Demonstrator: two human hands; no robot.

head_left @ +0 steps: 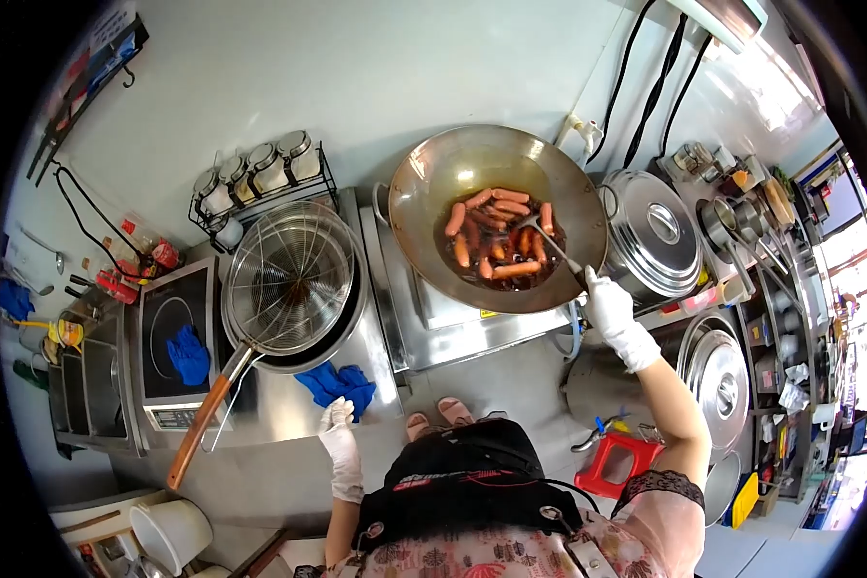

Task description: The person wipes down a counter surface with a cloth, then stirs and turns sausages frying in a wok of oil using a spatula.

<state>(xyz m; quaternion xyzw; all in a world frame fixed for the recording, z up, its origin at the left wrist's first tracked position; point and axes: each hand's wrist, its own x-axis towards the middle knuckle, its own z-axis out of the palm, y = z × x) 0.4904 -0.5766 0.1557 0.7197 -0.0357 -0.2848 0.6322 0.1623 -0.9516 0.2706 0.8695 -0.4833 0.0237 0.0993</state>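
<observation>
My right hand point(618, 320), in a white glove, is closed around the handle of a metal ladle point(561, 252). Its head dips among the sausages point(501, 272), and its exact shape is partly hidden. Several sausages, pink to browned, lie in dark oil at the bottom of a large wok point(424, 173). The wok stands on a steel stove point(405, 332). My left hand point(341, 451), also white-gloved, hangs at the counter's front edge with its fingers loosely apart. Just beyond its fingertips are crumpled blue gloves point(337, 387); whether they touch is unclear.
A wire strainer point(289, 275) lies over a pot left of the wok, its wooden handle point(202, 429) jutting past the counter. Spice jars point(260, 169) stand behind it. Lidded pots point(655, 231) sit to the right. A red stool point(617, 464) is on the floor.
</observation>
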